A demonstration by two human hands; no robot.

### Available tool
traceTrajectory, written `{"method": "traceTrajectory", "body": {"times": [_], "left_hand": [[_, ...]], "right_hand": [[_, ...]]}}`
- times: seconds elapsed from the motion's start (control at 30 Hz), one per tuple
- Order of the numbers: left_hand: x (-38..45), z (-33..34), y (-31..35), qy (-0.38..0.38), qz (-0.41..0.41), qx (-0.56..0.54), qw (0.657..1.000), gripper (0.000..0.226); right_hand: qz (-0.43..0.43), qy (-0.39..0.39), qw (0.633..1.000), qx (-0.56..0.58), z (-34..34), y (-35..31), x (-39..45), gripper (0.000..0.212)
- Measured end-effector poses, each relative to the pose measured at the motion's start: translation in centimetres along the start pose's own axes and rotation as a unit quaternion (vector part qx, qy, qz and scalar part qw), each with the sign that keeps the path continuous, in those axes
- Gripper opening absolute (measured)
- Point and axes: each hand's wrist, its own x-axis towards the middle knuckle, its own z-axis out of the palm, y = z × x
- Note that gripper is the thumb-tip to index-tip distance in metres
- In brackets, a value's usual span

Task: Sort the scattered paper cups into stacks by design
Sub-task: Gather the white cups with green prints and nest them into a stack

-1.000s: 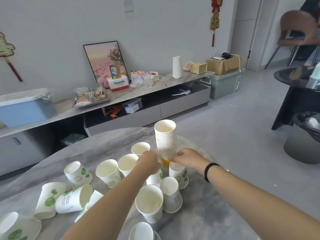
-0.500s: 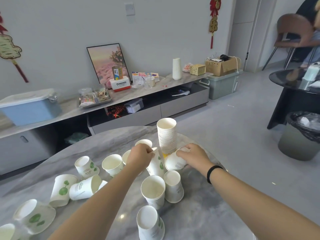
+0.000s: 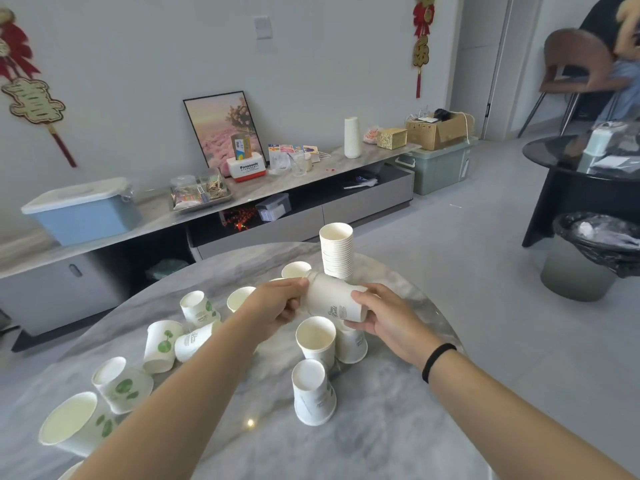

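Both hands are up over the grey marble table point(image 3: 381, 441), holding cups on their sides between them. The left hand point(image 3: 277, 301) is closed round the rim end of a white cup, the right hand point(image 3: 379, 315) wraps the base end of the held cups point(image 3: 329, 297) — small print shows on the side just by the right thumb. The two seem nested one in the other, though where they join is hidden under the fingers, so I cannot tell how far in.

Just behind the hands stands the tall stack point(image 3: 336, 251) of plain-looking cups, upright, its foot hidden by the held cups. Right beneath the hands an upright cup point(image 3: 316, 337) stands open-mouthed, with another upright one point(image 3: 353, 344) touching it under the right palm. Nearer the person, between the forearms, is a cup with faint print point(image 3: 313, 393).

To the left of the left arm the rest lie scattered: an inverted green-leaf cup point(image 3: 162, 344), a toppled one point(image 3: 192, 342) against it, a tilted cup point(image 3: 121, 384) and a large near cup point(image 3: 74, 422) with green leaves. A black band point(image 3: 437, 358) sits on the right wrist.
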Motion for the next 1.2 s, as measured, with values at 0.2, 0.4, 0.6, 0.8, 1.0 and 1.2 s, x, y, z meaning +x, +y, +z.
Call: {"method": "traceTrajectory", "body": {"times": [0.2,0.4,0.6,0.8,1.0,1.2], "left_hand": [[-0.8,1.8,-1.0,-0.016,0.029,0.023,0.999,0.028],[-1.4,1.0,-0.5,0.116,0.192,0.309,0.924,0.018],[-2.0,0.4,-2.2,0.135,0.208,0.502,0.829,0.017],[-0.4,0.5,-5.3,0.046,0.108,0.573,0.811,0.021],[-0.4,0.4,-5.9,0.013,0.098,0.530,0.842,0.021],[-1.4,0.9,-3.8,0.103,0.157,0.353,0.917,0.033]], "right_hand": [[-0.024,0.033,0.995,-0.092,-0.6,0.5,-0.1,0.021],[-0.098,0.051,0.949,-0.296,-0.8,1.6,2.0,0.027],[-0.088,-0.026,0.846,-0.526,-2.8,3.7,4.8,0.049],[-0.086,-0.067,0.804,-0.585,-2.6,5.6,5.3,0.065],[-0.117,0.042,0.820,-0.559,-2.1,3.5,4.2,0.058],[-0.205,0.182,0.908,-0.317,0.3,-0.5,1.5,0.045]]}}
